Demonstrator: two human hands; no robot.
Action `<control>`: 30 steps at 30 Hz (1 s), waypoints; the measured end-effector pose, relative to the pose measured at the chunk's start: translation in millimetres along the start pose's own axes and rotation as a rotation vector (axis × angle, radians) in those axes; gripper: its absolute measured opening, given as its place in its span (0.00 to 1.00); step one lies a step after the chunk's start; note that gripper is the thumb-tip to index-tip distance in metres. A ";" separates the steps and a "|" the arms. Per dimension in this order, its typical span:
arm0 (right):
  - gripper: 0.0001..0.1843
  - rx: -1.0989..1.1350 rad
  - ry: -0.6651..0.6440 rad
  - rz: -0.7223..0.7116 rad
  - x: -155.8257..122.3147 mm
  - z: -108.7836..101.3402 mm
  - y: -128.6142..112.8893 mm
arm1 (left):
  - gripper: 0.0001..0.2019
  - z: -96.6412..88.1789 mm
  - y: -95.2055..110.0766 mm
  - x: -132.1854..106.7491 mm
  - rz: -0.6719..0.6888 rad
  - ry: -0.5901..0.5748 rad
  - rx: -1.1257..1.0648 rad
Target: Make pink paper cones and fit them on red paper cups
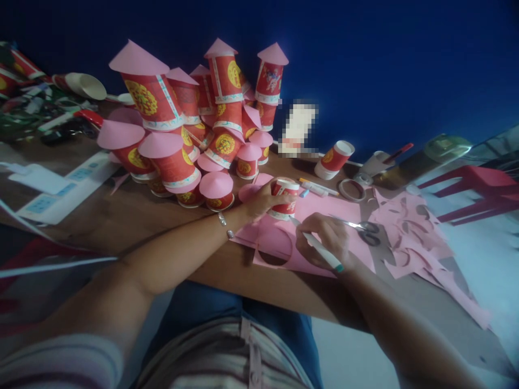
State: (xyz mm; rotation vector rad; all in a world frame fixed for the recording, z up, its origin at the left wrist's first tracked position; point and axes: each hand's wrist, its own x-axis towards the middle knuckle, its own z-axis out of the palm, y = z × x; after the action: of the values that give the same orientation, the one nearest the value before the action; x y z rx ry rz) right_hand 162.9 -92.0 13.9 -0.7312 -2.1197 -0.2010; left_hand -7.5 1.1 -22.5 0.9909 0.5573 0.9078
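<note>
My left hand (265,201) is wrapped round a red paper cup (286,204) with white bands at its ends. The cup stands on pink paper (324,216). Close to its base, my right hand (322,237) grips a white marker (322,251) with a green end, its tip pointing toward the cup's lower edge. A pink paper disc (273,240) lies in front of the cup, beside a round cut-out. Scissors (360,227) rest just right of my right hand.
Stacked red cups with pink cone tops (166,154) crowd the left and back. Pink paper scraps (413,232) cover the right side. Behind the paper are a tape roll (351,190), pens (318,187) and upright cups (337,156). A power strip (68,189) lies left.
</note>
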 end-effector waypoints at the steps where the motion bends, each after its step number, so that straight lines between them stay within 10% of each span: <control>1: 0.11 -0.008 0.007 0.008 -1.1 0.4 1.1 | 0.27 0.1 1.0 -0.2 -0.015 0.013 -0.009; 19: 0.07 -0.571 -0.169 -0.197 -7.9 2.2 20.6 | 0.25 -1.4 2.5 2.1 0.013 0.149 -0.104; 30: 0.16 -0.512 -0.166 -0.220 -3.2 4.3 17.7 | 0.23 1.7 5.5 -0.1 -0.033 0.076 -0.077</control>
State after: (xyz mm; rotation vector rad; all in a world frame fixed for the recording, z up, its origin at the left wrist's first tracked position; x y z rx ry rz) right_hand 171.5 -77.3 6.7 -0.8231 -2.3313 -0.8519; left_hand -8.4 1.6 -16.9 0.8778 0.5969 0.9343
